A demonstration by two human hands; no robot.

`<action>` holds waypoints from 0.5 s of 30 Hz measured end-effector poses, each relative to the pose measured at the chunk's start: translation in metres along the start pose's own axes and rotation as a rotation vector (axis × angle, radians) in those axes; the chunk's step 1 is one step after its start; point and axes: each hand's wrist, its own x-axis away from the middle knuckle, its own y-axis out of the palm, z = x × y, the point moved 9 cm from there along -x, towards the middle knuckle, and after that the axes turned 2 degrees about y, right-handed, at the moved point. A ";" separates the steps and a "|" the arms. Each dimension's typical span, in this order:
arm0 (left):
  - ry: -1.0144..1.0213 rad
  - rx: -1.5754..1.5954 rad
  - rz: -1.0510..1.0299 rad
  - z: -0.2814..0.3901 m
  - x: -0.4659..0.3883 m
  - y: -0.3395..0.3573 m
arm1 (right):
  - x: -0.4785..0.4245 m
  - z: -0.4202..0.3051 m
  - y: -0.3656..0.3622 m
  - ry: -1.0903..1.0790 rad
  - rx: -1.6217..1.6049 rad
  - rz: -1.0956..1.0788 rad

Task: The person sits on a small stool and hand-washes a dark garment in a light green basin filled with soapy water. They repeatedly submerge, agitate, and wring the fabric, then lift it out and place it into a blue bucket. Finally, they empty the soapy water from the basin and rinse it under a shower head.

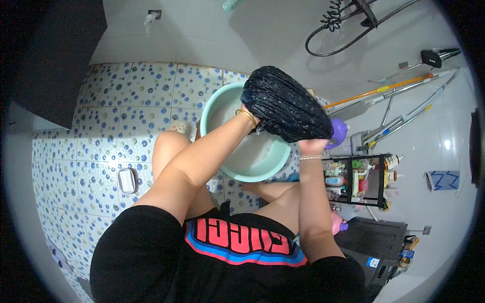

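A dark, wet-looking cloth [286, 104] with small pale spots hangs gathered in folds between my two hands, over the right side of a mint-green basin [206, 113]. My left hand [249, 113], a gold bangle at its wrist, grips the cloth's left end; its fingers are mostly hidden in the fabric. At the lower right end, my right hand [313, 146] holds on from below, with a pale bracelet behind it and fingers covered by the cloth. Cloudy, whitish water [252, 149] shows inside the basin, which stands on the floor before me between my legs.
A purple container [338, 132] stands just beyond my right hand. Further right are a black rack [365, 157] of bottles, long-handled mops [379, 91] and a dark bin-like box [371, 235]. On the tiled floor [98, 132] at left lies a soap dish [127, 180].
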 end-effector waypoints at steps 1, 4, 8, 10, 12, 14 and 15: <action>0.113 -0.114 -0.087 0.019 0.000 0.013 | -0.001 0.016 -0.012 0.107 -0.048 -0.074; 0.411 -0.913 -0.266 0.067 0.010 0.043 | 0.004 0.077 -0.053 0.325 -0.071 0.166; 0.618 -1.227 -0.236 0.078 0.025 0.054 | 0.010 0.128 -0.074 0.504 0.023 0.218; 0.581 -1.179 -0.228 0.071 0.028 0.052 | -0.003 0.132 -0.068 0.424 -0.019 0.171; 0.469 -1.080 -0.281 0.056 0.028 0.048 | -0.013 0.124 -0.056 0.308 -0.121 0.074; 0.152 -0.408 -0.365 0.028 0.023 0.040 | -0.016 0.109 -0.035 0.149 -0.071 -0.045; -0.074 0.204 -0.303 0.014 0.021 0.033 | -0.019 0.104 -0.039 0.102 -0.085 0.006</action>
